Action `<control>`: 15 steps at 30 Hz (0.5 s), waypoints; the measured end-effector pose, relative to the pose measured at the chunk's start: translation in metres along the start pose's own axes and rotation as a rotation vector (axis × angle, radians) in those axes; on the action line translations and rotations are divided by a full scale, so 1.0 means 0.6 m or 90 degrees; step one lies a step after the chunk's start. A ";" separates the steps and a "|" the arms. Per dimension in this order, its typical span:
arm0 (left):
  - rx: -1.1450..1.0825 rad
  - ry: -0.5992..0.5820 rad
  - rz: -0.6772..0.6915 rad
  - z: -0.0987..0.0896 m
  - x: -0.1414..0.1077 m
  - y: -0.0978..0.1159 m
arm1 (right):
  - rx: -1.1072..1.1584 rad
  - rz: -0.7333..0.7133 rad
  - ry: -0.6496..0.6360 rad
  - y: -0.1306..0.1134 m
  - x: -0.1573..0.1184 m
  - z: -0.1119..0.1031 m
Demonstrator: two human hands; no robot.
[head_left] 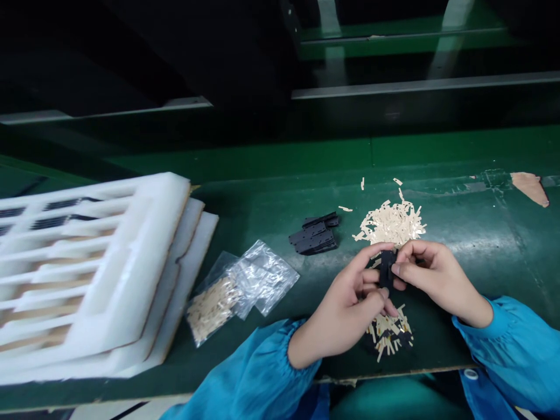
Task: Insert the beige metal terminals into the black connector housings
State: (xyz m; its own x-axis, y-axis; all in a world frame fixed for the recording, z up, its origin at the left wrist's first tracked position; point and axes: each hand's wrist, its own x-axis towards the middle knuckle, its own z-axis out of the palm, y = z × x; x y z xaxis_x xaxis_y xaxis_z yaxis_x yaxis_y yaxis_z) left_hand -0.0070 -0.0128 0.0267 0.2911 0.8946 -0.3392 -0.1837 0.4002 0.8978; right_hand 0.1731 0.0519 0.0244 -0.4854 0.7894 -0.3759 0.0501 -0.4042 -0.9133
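Observation:
My left hand (356, 300) grips a small black plastic part (387, 268), held upright between thumb and fingers above the table. At its right edge, my right hand (426, 271) pinches with thumb and index finger against the part; whatever lies between those fingertips is too small to make out. Behind the hands spreads a pile of small cream-coloured strips (391, 221). A smaller heap of similar strips (391, 335) lies below them, near the table's front edge. To the left of the large pile sits a stack of black parts (315, 233).
Clear plastic bags (266, 277) lie left of my left arm, one holding cream strips (214, 306). Stacked white foam trays (144, 280) with slots fill the left side, some slots holding black pieces. A torn brown scrap (529, 188) lies on the green table (476, 233) at right.

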 end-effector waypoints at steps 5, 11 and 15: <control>0.003 -0.002 0.000 0.000 0.001 0.002 | 0.000 -0.001 0.005 0.001 -0.001 0.000; 0.008 -0.001 -0.001 0.001 0.000 0.002 | -0.008 -0.004 0.014 0.005 -0.001 0.000; 0.002 -0.004 -0.004 0.000 0.000 0.003 | -0.006 -0.006 0.019 0.002 -0.001 0.001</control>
State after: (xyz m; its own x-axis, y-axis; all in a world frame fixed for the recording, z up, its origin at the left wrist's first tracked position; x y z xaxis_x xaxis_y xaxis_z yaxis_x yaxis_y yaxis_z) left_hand -0.0071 -0.0120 0.0281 0.2975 0.8910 -0.3431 -0.1796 0.4051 0.8964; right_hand 0.1727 0.0508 0.0234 -0.4601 0.8063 -0.3718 0.0539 -0.3926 -0.9181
